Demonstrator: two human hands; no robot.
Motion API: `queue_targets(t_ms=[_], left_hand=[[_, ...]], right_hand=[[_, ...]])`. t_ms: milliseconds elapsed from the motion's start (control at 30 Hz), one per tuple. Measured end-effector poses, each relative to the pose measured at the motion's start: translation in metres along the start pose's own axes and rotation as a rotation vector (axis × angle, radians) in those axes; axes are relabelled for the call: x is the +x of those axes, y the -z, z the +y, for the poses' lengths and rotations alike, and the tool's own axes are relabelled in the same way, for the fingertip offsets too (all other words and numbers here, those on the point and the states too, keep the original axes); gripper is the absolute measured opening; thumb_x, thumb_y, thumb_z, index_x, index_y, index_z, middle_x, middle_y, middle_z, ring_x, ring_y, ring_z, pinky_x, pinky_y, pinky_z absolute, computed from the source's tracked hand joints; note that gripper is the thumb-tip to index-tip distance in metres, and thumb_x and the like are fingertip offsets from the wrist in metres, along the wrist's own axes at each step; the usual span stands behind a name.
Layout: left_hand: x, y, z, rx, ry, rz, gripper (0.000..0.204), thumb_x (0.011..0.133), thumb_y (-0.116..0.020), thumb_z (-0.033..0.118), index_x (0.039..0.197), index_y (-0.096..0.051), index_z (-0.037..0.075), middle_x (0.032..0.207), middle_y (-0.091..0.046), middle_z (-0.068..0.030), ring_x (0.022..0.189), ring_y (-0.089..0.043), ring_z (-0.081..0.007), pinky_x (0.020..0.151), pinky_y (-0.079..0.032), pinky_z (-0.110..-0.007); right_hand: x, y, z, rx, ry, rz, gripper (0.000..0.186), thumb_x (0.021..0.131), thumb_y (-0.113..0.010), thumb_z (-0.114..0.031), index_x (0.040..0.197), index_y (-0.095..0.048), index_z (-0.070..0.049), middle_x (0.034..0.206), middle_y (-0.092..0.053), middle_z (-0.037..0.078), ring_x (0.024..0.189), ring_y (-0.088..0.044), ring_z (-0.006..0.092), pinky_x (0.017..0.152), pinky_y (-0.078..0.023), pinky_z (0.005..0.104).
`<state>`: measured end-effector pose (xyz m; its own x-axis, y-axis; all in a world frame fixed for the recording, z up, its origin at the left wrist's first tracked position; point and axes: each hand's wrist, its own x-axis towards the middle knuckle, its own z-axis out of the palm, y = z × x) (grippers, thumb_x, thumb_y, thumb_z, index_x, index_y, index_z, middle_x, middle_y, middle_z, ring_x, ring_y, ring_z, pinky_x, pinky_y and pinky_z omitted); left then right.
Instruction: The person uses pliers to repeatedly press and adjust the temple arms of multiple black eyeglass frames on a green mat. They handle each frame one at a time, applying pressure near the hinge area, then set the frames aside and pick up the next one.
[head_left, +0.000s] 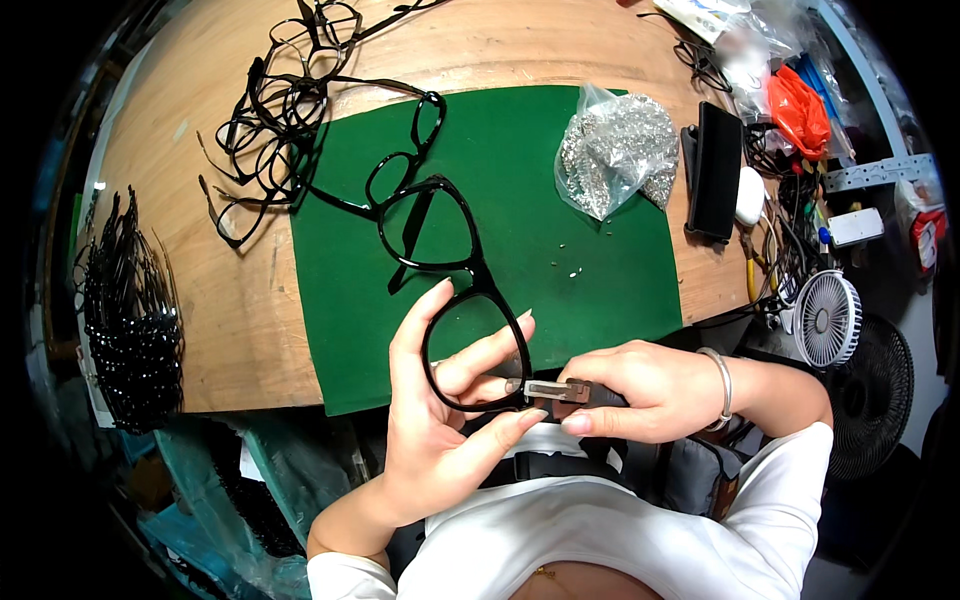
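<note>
My left hand [430,420] grips the lower end of a black eyeglass frame [478,262], fingers curled through and around its near rim. The frame is tilted over the green mat, with both rims showing and one temple arm [412,235] folded behind the far rim. In my right hand [645,392] is a hand tool with flat metal jaws and a dark handle [560,391], much like pliers. Its tip meets the near end of the frame, beside my left thumb. The exact contact point is too small to make out.
The green mat [350,330] covers part of a wooden table [230,330]. Tangled black eyeglass frames [290,130] lie at the far left, with a dark stack of frame parts [132,330] nearer. A clear bag of small metal pieces [620,150], black case [713,172] and small fan [828,318] are at right.
</note>
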<state>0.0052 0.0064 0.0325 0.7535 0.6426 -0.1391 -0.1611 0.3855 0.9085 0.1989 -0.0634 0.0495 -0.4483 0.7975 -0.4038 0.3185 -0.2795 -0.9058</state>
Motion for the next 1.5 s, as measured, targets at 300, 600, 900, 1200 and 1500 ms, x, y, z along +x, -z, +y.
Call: queue_targets(t_ms=[300, 600, 900, 1200, 1500], left_hand=[[0.008, 0.002, -0.008, -0.012, 0.068, -0.041, 0.08, 0.076, -0.053, -0.011, 0.131, 0.002, 0.007, 0.124, -0.038, -0.0259, 0.096, -0.057, -0.022, 0.08, -0.048, -0.028], [0.013, 0.004, -0.007, 0.033, 0.141, 0.034, 0.08, 0.074, -0.053, -0.013, 0.131, -0.001, 0.006, 0.125, -0.038, -0.0247, 0.096, -0.056, -0.0203, 0.08, -0.048, -0.028], [-0.011, 0.013, -0.035, 0.158, -0.073, 0.16, 0.072, 0.075, -0.059, 0.0, 0.128, -0.011, 0.006, 0.099, -0.05, -0.0169, 0.063, -0.048, -0.0054, 0.062, -0.046, -0.017], [-0.023, 0.013, -0.042, -0.028, 0.117, 0.074, 0.089, 0.074, -0.06, 0.002, 0.134, 0.004, 0.012, 0.112, -0.047, -0.0206, 0.089, -0.056, -0.0207, 0.084, -0.043, -0.034], [-0.022, 0.015, -0.056, -0.062, 0.278, 0.046, 0.023, 0.088, -0.045, 0.007, 0.108, -0.037, 0.0, 0.09, -0.056, -0.012, 0.08, -0.057, -0.0141, 0.077, -0.044, -0.028]], right_hand=[[0.011, 0.002, -0.006, -0.349, -0.212, 0.046, 0.036, 0.082, -0.054, -0.034, 0.083, -0.057, 0.002, 0.062, -0.057, 0.02, 0.063, -0.058, 0.0363, 0.061, -0.046, 0.0419], [0.01, 0.021, 0.022, 0.033, -0.243, -0.124, 0.037, 0.086, -0.05, -0.037, 0.095, -0.056, -0.002, 0.077, -0.059, 0.011, 0.071, -0.057, 0.0172, 0.064, -0.043, 0.0301], [0.014, 0.002, 0.058, -0.663, -0.024, 0.521, 0.031, 0.074, -0.061, -0.02, 0.097, -0.051, -0.002, 0.093, -0.05, 0.014, 0.076, -0.056, 0.0312, 0.067, -0.045, 0.0378], [0.023, 0.003, 0.063, -0.773, -0.053, 0.666, 0.037, 0.072, -0.061, -0.015, 0.103, -0.049, 0.0, 0.1, -0.048, 0.014, 0.078, -0.055, 0.0289, 0.069, -0.044, 0.0381], [0.054, 0.01, 0.085, -0.708, -0.109, 0.773, 0.016, 0.068, -0.06, -0.007, 0.08, -0.051, -0.001, 0.076, -0.052, 0.014, 0.073, -0.053, 0.0322, 0.065, -0.042, 0.0394]])
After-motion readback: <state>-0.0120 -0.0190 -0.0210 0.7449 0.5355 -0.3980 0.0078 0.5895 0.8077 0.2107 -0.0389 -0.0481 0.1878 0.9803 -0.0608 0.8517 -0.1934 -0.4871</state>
